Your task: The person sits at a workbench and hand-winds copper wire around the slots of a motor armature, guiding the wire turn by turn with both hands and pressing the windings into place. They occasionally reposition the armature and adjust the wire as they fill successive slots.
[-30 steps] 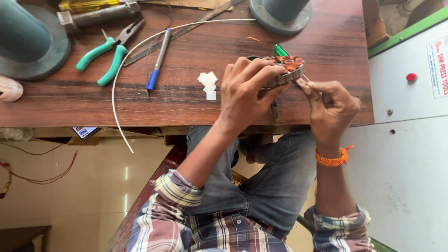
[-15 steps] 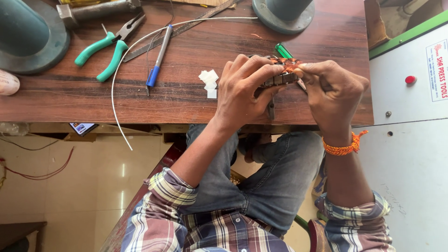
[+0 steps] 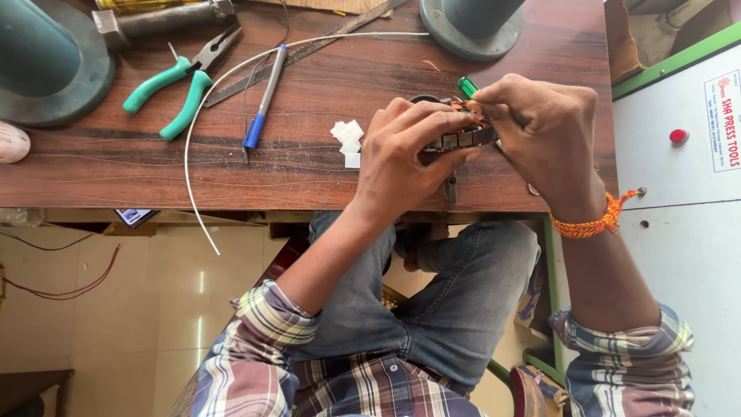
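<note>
Both hands are up at the near edge of the wooden counter, busy with one small part. The left hand is wrapped around a slotted metal core wound with copper wire — fingers curled over its top, thumb underneath, so it is gripped firmly just above the counter's surface. The right hand is closed too, pinching a green-handled tool whose working end meets the core right where the copper shows; how the tip sits in the winding I cannot make out, since the fingers cover it. An orange thread band circles the right wrist.

Just to the left of the left hand lie a few small white paper pieces. Farther left a blue pen rests on the counter, and beyond it green-handled pliers, jaws pointing to the far side. A long white wire curves around these and trails off the near edge. A hammer lies at the far side, between two round teal bases — one at each end. To the right stands a white cabinet with a red button.
</note>
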`<control>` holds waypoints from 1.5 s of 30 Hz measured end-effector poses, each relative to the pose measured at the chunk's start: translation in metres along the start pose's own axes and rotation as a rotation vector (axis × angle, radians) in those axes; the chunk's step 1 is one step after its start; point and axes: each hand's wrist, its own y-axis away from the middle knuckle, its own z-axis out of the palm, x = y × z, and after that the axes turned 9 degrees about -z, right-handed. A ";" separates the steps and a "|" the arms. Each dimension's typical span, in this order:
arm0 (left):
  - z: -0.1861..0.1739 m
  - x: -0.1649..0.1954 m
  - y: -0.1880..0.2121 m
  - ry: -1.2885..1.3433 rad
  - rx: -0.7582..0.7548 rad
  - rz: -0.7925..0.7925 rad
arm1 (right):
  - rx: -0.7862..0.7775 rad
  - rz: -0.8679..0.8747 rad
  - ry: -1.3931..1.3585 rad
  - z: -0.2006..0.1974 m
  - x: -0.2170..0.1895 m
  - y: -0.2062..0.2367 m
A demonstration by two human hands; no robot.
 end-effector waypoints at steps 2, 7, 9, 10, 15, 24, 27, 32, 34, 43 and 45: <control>-0.007 -0.001 -0.004 0.079 -0.047 -0.087 | -0.006 0.002 -0.012 0.001 0.002 -0.001; -0.008 -0.003 -0.030 0.232 -0.213 -0.451 | 0.026 -0.012 -0.051 0.007 0.006 0.001; -0.005 -0.006 -0.039 0.196 -0.258 -0.482 | 0.042 -0.001 -0.057 0.008 0.008 0.001; -0.002 -0.009 -0.043 0.231 -0.292 -0.475 | 0.052 0.003 -0.071 0.008 0.010 0.001; 0.008 -0.025 -0.049 0.301 -0.391 -0.427 | 0.081 -0.016 -0.086 0.010 0.015 0.003; 0.028 -0.039 -0.045 0.769 -0.420 -0.577 | 0.105 0.064 -0.058 0.012 0.007 -0.004; 0.033 -0.043 -0.047 0.781 -0.457 -0.645 | 0.078 0.094 0.038 0.009 0.002 -0.003; 0.026 -0.050 -0.057 0.777 -0.610 -0.563 | 0.106 0.074 -0.040 0.006 -0.001 -0.007; 0.021 -0.049 -0.060 0.732 -0.593 -0.493 | 0.103 0.091 -0.044 0.005 -0.003 -0.008; -0.004 -0.041 -0.062 0.413 -0.418 0.056 | 0.227 0.365 -0.105 0.011 -0.039 0.044; -0.007 -0.039 -0.064 0.381 -0.410 0.123 | 0.279 0.434 -0.194 0.020 -0.041 0.054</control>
